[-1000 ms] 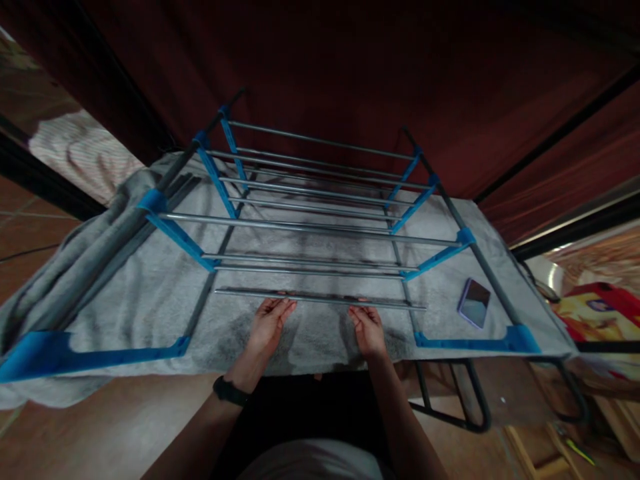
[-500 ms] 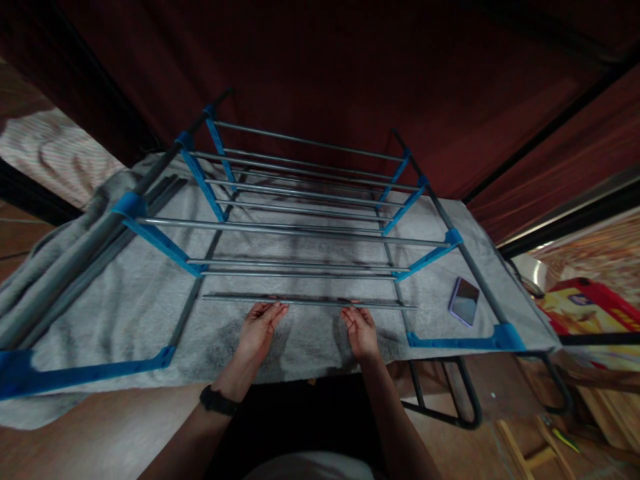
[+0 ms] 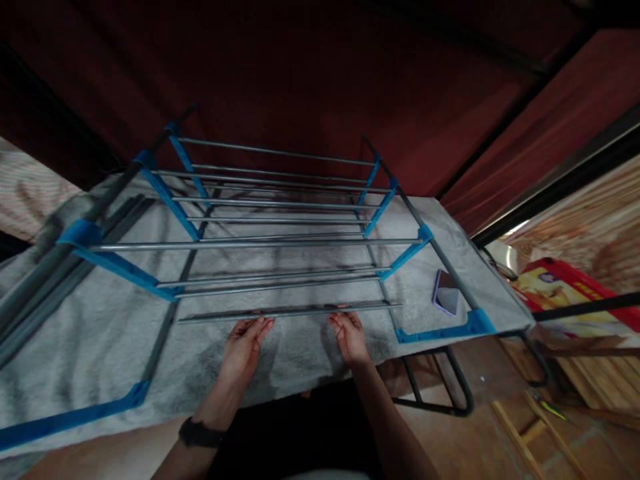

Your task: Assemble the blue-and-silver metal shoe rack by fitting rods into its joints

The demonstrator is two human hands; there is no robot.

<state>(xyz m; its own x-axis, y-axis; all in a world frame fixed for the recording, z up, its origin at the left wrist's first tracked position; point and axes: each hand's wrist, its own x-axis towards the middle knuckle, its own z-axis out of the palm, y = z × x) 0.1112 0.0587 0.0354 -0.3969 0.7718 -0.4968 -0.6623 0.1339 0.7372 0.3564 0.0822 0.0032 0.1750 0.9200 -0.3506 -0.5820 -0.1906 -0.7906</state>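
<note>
A thin grey metal rod [image 3: 300, 312] lies crosswise in front of me, pinched between the fingers of my left hand [image 3: 243, 347] and my right hand [image 3: 349, 335]. Both hands grip it near its middle, a short way apart, with its ends sticking out past them. Just beyond it stands a rack frame of grey tubes with blue plastic brackets [image 3: 120, 265]. Several crossbars [image 3: 265, 245] join the two sides of the frame. The nearest blue brackets, at left [image 3: 75, 417] and right [image 3: 445, 330], have no rod between them.
The rack rests on a grey fleece blanket [image 3: 300, 360]. A phone in a purple case [image 3: 447, 292] lies inside its right side. More grey tubes [image 3: 65, 283] lie along the left. A dark red curtain [image 3: 280, 67] hangs behind; a red and yellow box [image 3: 570, 293] is at right.
The view has turned slightly right, so the rack appears shifted left. Both hands keep hold of the rod, whose left end now sits slightly lower in view.
</note>
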